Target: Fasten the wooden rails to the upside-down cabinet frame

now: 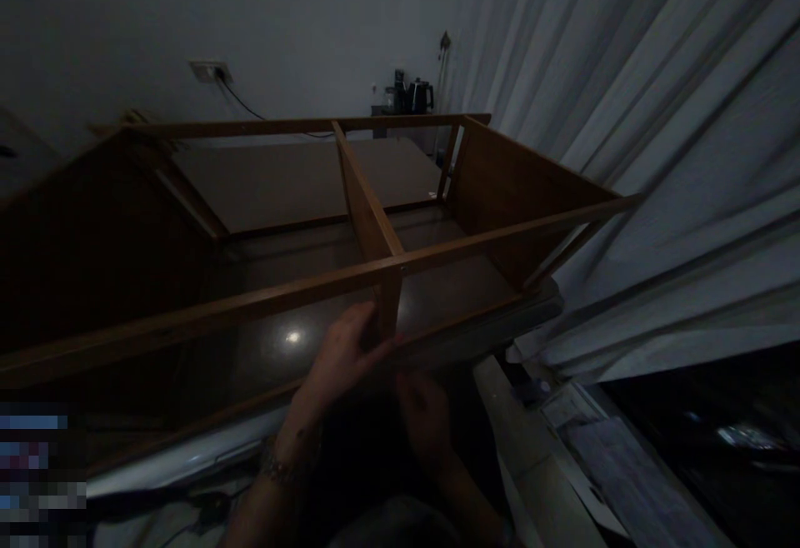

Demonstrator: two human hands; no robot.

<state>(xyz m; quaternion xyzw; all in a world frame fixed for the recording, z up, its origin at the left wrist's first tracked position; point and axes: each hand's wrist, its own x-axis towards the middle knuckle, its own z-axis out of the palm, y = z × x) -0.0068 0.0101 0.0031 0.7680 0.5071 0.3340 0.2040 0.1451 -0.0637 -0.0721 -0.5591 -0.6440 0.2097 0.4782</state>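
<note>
The left hand (342, 352) touches one divider (367, 213) (between two end panels (518, 177)).

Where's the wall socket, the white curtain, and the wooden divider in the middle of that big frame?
Wall socket (202, 72): head view, left part of its plate.
White curtain (581, 73): head view, its hanging folds.
Wooden divider (367, 191): head view, along its top edge.

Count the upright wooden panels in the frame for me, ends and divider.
3: the left end panel, the middle divider near the left hand, and the right end panel. Darkness may hide others.
</note>
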